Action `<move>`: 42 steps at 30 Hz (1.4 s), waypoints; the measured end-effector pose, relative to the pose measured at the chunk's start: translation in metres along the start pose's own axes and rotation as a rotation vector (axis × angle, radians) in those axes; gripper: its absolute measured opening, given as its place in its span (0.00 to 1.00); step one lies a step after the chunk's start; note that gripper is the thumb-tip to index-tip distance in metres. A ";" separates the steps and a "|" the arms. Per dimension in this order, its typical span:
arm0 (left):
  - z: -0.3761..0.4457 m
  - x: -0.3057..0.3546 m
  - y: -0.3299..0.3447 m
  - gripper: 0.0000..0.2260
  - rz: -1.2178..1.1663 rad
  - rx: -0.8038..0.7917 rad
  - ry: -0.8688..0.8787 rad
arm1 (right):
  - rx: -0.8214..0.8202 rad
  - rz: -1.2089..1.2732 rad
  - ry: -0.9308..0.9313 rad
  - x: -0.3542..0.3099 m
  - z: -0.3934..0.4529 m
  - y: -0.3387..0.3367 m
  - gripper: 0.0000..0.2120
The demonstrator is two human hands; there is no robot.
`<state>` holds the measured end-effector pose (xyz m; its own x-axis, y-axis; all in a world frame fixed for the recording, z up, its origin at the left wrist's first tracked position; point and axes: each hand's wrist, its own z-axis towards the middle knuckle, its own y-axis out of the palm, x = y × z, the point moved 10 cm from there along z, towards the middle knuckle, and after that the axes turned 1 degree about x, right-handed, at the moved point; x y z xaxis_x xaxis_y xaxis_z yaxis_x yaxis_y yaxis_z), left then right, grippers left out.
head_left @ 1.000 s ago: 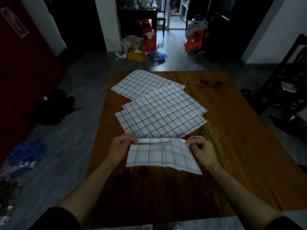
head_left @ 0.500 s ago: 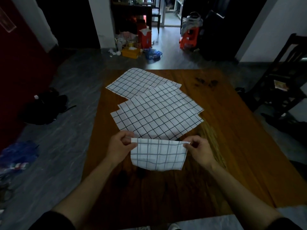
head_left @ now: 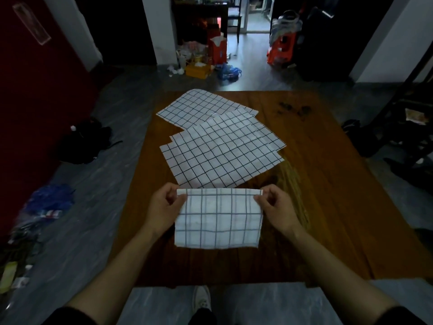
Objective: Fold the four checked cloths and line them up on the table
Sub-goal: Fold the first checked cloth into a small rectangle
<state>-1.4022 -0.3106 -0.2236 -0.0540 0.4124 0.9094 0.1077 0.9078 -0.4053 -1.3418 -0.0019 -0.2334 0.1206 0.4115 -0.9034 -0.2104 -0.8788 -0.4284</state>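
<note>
**Checked cloth held by its 2 far corners**

The checked cloth (head_left: 218, 219) in hand looks folded once already. It sits at the near middle of the bench (head_left: 328, 184). The left hand (head_left: 161, 207) pinches its far left corner. The right hand (head_left: 276, 207) pinches its far right corner. Both hands have fingers and thumb pressed together on the cloth. I cannot tell if the cloth lies flat on the wood or hangs a little above it.

The long side of the cloth runs left to right, from one hand to the other. The rest of the cloth lies toward the person, nearer than the hands. Each hand is just as close to its own corner, so neither one leads. I think the next fold joins the left and right ends, so one hand would carry its corner across to the other.

The other cloths (head_left: 222, 151) lie open and flat just beyond the hands, toward the far left of the bench. They overlap each other. I can make out about 3 of them. None of those is folded yet, so most of the job is left to do.
</note>
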 end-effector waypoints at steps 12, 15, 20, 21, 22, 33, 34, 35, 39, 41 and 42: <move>0.018 -0.098 0.029 0.16 0.177 0.051 -0.295 | 0.000 -0.177 0.333 0.085 0.007 0.042 0.17; 0.028 -0.103 0.032 0.18 0.370 0.030 -0.205 | -0.031 -0.342 0.249 0.078 0.016 0.052 0.19; 0.025 -0.081 0.066 0.18 0.647 -0.129 0.181 | -0.205 -0.582 -0.031 0.051 0.014 0.100 0.22; 0.021 -0.075 0.079 0.21 0.721 -0.182 0.263 | -0.250 -0.644 -0.097 0.046 0.012 0.113 0.25; 0.017 -0.072 0.093 0.25 0.790 -0.235 0.326 | -0.303 -0.695 -0.135 0.043 0.009 0.127 0.28; 0.005 -0.110 0.140 0.33 1.049 -0.592 0.386 | -0.651 -0.885 -0.127 0.075 -0.015 0.191 0.35; 0.007 -0.111 0.135 0.32 1.043 -0.582 0.371 | -0.646 -0.907 -0.120 0.078 -0.013 0.186 0.34; 0.008 -0.111 0.130 0.31 1.048 -0.571 0.367 | -0.641 -0.929 -0.108 0.082 -0.011 0.181 0.32; 0.012 -0.125 0.110 0.32 1.084 -0.562 0.327 | -0.629 -1.003 -0.089 0.100 -0.008 0.153 0.36; 0.014 -0.134 0.101 0.33 1.089 -0.569 0.293 | -0.602 -0.994 -0.058 0.109 -0.008 0.138 0.38; 0.014 -0.137 0.097 0.33 1.092 -0.577 0.278 | -0.593 -0.996 -0.036 0.113 -0.009 0.131 0.38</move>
<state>-1.3981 -0.2776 -0.3889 0.5381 0.8302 0.1456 0.3842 -0.0879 -0.9190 -1.3472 -0.0728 -0.3912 -0.0527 0.9830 -0.1757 0.4514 -0.1335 -0.8823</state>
